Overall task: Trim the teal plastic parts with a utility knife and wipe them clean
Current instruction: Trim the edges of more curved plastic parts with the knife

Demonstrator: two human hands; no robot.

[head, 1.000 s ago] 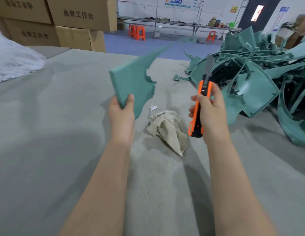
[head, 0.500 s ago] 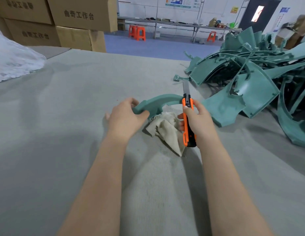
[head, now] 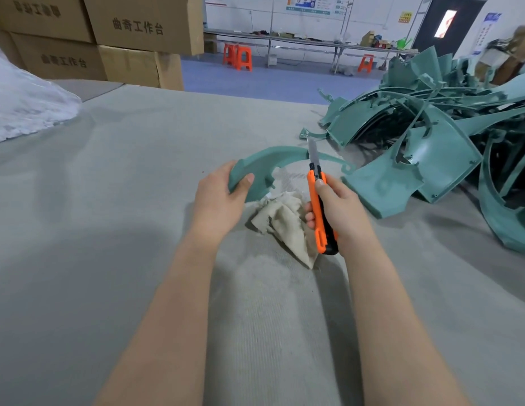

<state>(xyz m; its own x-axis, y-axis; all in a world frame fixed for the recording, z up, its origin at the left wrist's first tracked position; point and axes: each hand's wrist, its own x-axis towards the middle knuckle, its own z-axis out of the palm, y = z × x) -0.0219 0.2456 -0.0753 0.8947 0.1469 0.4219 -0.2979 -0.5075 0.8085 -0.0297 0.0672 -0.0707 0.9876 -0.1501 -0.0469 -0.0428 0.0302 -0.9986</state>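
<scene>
While working at the desk [head: 138, 230], has the pile of teal parts [head: 431, 148] heaped rightward, within reach. Grips one curved teal part [head: 273, 159] in the left hand [head: 217, 200], above the rag [head: 284, 221] (handy for wiping). Clasps the utility knife [head: 318, 206] in the right hand [head: 340, 209], blade at its rim, likely for trimming.

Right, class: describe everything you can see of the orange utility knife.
The utility knife has a slim orange plastic body with black trim and a grey metal blade slid well out. It points away from the person, tilted slightly left. The right hand grips its handle, thumb lying along the orange top. The blade crosses the curved teal part held by the left hand; whether it touches cannot be told. The knife's butt hangs beside a crumpled beige cloth.
</scene>
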